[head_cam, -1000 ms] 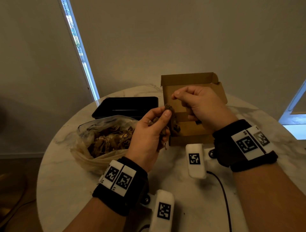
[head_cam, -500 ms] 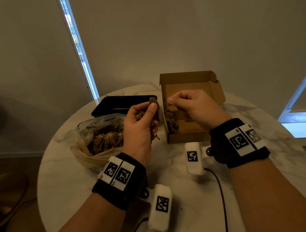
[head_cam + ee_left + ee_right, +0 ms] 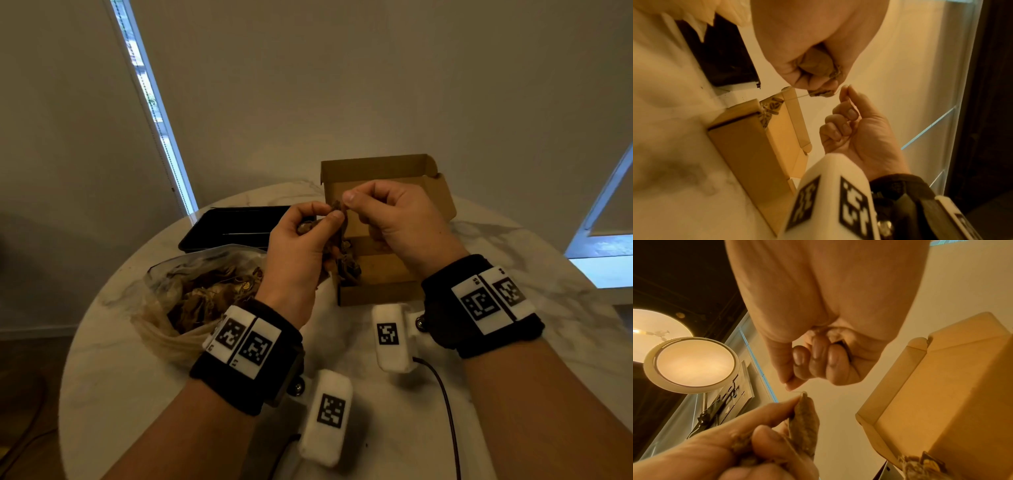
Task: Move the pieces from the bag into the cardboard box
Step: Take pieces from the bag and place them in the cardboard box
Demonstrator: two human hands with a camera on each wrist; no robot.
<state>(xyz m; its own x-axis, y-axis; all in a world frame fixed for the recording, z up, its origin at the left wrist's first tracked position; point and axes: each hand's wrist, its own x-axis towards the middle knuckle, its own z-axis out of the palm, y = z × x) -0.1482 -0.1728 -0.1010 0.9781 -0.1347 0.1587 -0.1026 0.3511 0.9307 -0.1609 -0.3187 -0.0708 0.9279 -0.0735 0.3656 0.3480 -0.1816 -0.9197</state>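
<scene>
While your left hand (image 3: 294, 253) holds a clump of brown pieces (image 3: 803, 423) in a curled grip, your right hand (image 3: 394, 219) pinches a thin thread at its tip, cardboard box (image 3: 380, 291) just below, bag (image 3: 191, 294) left.

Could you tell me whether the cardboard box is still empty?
No, several brown pieces already lie inside the cardboard box, against its left wall.
</scene>
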